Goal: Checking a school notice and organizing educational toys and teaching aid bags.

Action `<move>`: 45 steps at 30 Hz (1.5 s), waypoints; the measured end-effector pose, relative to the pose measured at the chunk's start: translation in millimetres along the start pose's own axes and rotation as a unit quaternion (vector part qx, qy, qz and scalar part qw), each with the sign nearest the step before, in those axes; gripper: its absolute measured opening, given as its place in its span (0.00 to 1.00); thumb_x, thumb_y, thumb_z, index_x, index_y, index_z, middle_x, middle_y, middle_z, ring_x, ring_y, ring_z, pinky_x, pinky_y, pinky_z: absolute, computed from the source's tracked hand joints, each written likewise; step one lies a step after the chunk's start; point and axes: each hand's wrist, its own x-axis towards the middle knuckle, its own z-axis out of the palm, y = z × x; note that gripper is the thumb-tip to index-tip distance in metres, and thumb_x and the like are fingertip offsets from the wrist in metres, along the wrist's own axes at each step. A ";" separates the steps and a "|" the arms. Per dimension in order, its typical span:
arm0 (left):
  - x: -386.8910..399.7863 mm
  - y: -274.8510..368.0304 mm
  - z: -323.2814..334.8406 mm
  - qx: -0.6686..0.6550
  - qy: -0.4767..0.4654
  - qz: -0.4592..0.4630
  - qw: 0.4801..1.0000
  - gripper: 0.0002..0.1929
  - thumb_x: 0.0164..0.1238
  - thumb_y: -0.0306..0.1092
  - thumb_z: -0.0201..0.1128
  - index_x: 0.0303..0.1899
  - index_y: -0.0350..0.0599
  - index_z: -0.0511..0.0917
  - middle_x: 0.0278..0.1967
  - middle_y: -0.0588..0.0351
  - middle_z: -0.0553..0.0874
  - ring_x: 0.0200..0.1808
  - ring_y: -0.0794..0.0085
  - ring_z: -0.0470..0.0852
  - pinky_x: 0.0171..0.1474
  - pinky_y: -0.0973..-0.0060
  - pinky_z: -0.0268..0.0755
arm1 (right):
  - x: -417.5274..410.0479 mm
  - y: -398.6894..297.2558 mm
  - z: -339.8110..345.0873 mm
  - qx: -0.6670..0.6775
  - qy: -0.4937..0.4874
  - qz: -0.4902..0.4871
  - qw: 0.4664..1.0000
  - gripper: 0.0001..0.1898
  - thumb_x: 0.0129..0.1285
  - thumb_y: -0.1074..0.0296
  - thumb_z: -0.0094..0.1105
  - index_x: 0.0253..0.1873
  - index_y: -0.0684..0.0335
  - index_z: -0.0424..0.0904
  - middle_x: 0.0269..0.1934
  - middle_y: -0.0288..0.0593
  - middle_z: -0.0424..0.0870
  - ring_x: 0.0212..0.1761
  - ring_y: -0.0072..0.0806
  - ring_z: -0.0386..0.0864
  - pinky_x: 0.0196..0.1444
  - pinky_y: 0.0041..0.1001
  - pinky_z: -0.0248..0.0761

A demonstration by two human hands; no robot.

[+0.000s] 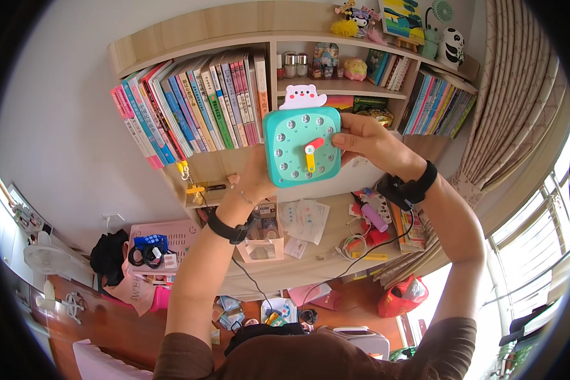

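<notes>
A teal toy teaching clock [290,147] with a white bear topper [303,96] is held up in front of the bookshelf. Its red hand [315,144] points to the upper right, its yellow hand [310,164] downward. My left hand [258,173] grips the clock's left side, the fingers mostly hidden behind it. On the right edge, my right hand [368,140] holds on with the thumb at the front rim. Each wrist wears a black strap with a device, and cables hang down from them.
Upright books [213,102] fill the left shelf bay. Below are a desk [323,266] with papers [308,216], a pink box [261,251], a purple bottle [374,217] and white cables [354,247]. A pink cart [185,232] stands left. A red bag [403,297] sits on the floor.
</notes>
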 end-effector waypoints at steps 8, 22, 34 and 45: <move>22.0 -1.9 -17.9 0.083 -0.053 0.011 0.995 0.20 0.51 0.30 0.67 0.47 0.39 0.75 0.42 0.55 0.82 0.41 0.77 0.79 0.40 0.78 0.74 | 10.5 -10.0 -8.2 -0.021 0.005 -0.009 1.000 0.19 0.66 0.63 0.48 0.57 0.68 0.65 0.44 0.40 0.77 0.44 0.23 0.76 0.42 0.24 0.76; -20.9 -6.9 -15.0 -0.045 0.018 -0.019 0.999 0.37 0.56 0.15 0.56 0.66 0.47 0.49 0.62 0.47 0.63 0.54 0.61 0.75 0.49 0.74 0.75 | 132.7 -69.3 -146.2 -0.064 0.182 -0.105 0.976 0.17 0.63 0.65 0.52 0.52 0.71 0.66 0.44 0.44 0.73 0.45 0.30 0.75 0.42 0.27 0.76; -138.9 -35.0 -44.1 -0.055 0.080 -0.145 0.985 0.37 0.56 0.16 0.57 0.66 0.48 0.50 0.61 0.43 0.66 0.51 0.61 0.77 0.47 0.76 0.76 | 176.5 -38.9 -182.9 -0.133 0.282 -0.033 0.949 0.17 0.62 0.63 0.50 0.53 0.66 0.67 0.49 0.46 0.71 0.48 0.37 0.74 0.42 0.37 0.76; -167.6 -47.5 -35.1 -0.090 0.106 -0.173 0.975 0.36 0.55 0.14 0.57 0.65 0.46 0.52 0.59 0.43 0.68 0.50 0.65 0.78 0.46 0.75 0.76 | 172.5 -36.5 -172.3 -0.168 0.326 -0.029 0.930 0.21 0.63 0.58 0.52 0.55 0.64 0.68 0.44 0.43 0.76 0.43 0.30 0.77 0.44 0.28 0.73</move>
